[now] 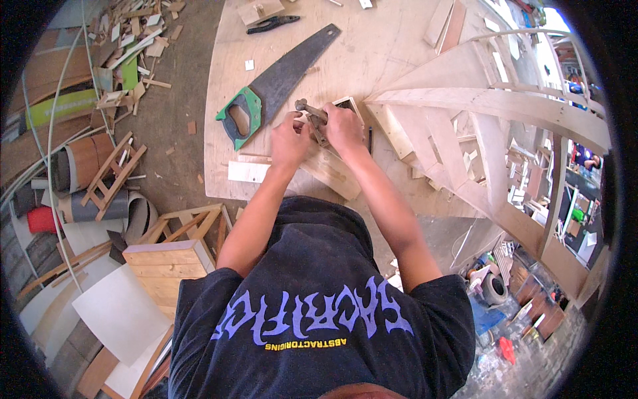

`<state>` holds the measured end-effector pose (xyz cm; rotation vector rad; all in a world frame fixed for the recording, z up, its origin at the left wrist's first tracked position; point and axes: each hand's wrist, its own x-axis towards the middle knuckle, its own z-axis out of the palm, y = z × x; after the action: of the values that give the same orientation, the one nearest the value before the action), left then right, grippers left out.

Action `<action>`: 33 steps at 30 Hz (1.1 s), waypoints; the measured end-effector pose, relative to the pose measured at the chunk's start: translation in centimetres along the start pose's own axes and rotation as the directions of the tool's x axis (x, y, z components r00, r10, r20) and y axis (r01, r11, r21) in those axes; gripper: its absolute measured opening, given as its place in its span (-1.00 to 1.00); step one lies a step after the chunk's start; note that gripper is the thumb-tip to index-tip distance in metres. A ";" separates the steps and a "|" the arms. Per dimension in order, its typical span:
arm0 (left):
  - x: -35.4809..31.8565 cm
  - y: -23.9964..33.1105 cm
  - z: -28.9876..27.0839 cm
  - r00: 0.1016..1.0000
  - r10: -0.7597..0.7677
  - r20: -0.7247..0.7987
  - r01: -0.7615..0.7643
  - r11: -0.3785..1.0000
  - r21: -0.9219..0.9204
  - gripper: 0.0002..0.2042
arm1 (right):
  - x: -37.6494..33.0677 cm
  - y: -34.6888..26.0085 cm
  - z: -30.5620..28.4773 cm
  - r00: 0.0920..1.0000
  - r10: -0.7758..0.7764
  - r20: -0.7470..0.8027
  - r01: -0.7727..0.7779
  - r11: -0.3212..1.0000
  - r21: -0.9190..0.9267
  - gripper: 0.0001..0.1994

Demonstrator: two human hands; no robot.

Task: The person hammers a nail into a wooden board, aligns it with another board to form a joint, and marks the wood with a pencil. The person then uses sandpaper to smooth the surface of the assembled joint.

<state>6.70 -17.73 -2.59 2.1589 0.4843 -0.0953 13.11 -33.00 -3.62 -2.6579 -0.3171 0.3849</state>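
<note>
My right hand (pixel 343 125) is closed around a hammer (pixel 311 110), its dark metal head showing to the left of my fingers. Close beside it, my left hand (pixel 290 138) has its fingers pinched together over a light wooden piece (pixel 332 174); what they hold, if anything, is too small to make out. That wood runs back toward my body, between my forearms. Behind my right hand stands a small open wooden box (pixel 347 104). A handsaw (pixel 292 70) with a green and black handle lies just beyond my left hand.
Everything sits on a plywood table (pixel 222 143). Dark pliers (pixel 272 24) lie at its far side. A white offcut (pixel 248 171) is near the front edge. To the right rises a curved wooden frame (pixel 488 100). Scrap wood (pixel 136 46) litters the floor at left.
</note>
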 end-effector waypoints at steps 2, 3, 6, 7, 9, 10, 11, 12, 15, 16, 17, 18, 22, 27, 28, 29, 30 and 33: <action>0.2 -0.2 -0.1 1.000 -0.007 -0.016 0.008 1.000 0.026 -0.71 | 0.1 0.5 0.3 0.999 -0.038 -0.005 0.038 0.999 0.004 -0.82; 0.2 -0.2 -0.3 0.999 -0.015 -0.033 0.015 1.000 -0.004 -0.71 | 0.0 0.4 0.1 0.998 -0.056 -0.003 0.056 0.998 0.007 -0.81; 0.0 0.0 -0.9 0.997 -0.024 -0.068 0.019 0.997 -0.072 -0.74 | -0.7 0.4 -1.2 0.996 -0.083 -0.028 0.087 0.980 0.178 -0.78; -0.1 0.1 -1.2 0.997 -0.018 -0.070 0.012 0.997 -0.078 -0.76 | -1.1 0.2 -1.6 0.999 -0.014 -0.041 0.022 0.978 0.210 -0.78; -0.5 0.4 -1.7 1.000 0.005 -0.031 -0.010 0.987 -0.161 -0.79 | -2.3 0.0 -2.2 0.990 0.129 -0.059 -0.109 0.956 0.272 -0.78; -0.7 0.7 -2.1 1.000 0.025 0.008 -0.022 0.971 -0.238 -0.81 | -3.2 0.5 -1.2 0.980 0.148 -0.134 -0.068 0.878 0.473 -0.85; -1.0 1.0 -2.4 0.998 0.048 0.046 -0.031 0.949 -0.314 -0.82 | -3.9 0.8 -0.9 0.974 0.217 -0.061 -0.110 0.695 0.711 -0.83; -1.5 1.1 -2.6 0.992 0.061 0.109 -0.012 0.916 -0.402 -0.82 | -4.6 0.7 -1.0 0.966 0.257 0.030 -0.147 0.451 0.881 -0.80; -2.5 1.5 -3.3 0.962 0.120 0.245 0.054 0.797 -0.602 -0.80 | -6.7 -1.4 -3.2 0.943 0.254 0.213 -0.226 0.022 0.974 -0.67; -3.0 1.9 -3.3 0.954 0.131 0.270 0.076 0.764 -0.640 -0.79 | -7.2 -1.6 -3.4 0.945 0.246 0.217 -0.223 -0.003 0.975 -0.67; -3.3 2.3 -3.4 0.945 0.143 0.295 0.101 0.730 -0.676 -0.78 | -7.4 -1.7 -3.6 0.946 0.238 0.222 -0.222 -0.029 0.975 -0.67; -3.5 2.7 -3.5 0.943 0.170 0.288 0.067 0.746 -0.662 -0.78 | -7.6 -1.6 -3.5 0.949 0.221 0.223 -0.221 -0.035 0.975 -0.68; -3.5 2.6 -3.5 0.930 0.212 0.299 0.028 0.773 -0.634 -0.76 | -8.2 -1.3 -2.8 0.963 0.183 0.196 -0.198 -0.011 0.980 -0.73; -3.3 1.6 -2.8 0.925 0.183 0.332 0.033 0.833 -0.552 -0.74 | -8.5 -0.8 -1.1 0.952 0.306 0.004 -0.148 0.450 0.881 -0.76; -3.5 1.5 -2.5 0.935 0.159 0.316 0.017 0.873 -0.488 -0.74 | -8.1 -0.3 0.0 0.934 0.347 -0.084 -0.142 0.577 0.804 -0.75; -3.5 1.4 -2.3 0.944 0.137 0.298 0.001 0.907 -0.421 -0.74 | -7.7 0.2 0.8 0.911 0.373 -0.176 -0.146 0.691 0.708 -0.74; -3.6 1.0 -2.1 0.947 0.111 0.300 0.016 0.920 -0.391 -0.74 | -7.4 0.0 0.5 0.901 0.387 -0.197 -0.158 0.715 0.681 -0.73; -3.6 0.1 -1.5 0.949 0.064 0.308 0.037 0.950 -0.312 -0.72 | -6.6 0.1 -0.2 0.877 0.404 -0.261 -0.185 0.784 0.592 -0.71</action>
<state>3.28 -17.68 -0.78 1.7900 0.2762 -0.3292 7.03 -34.99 -2.00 -2.1263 0.3137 0.0321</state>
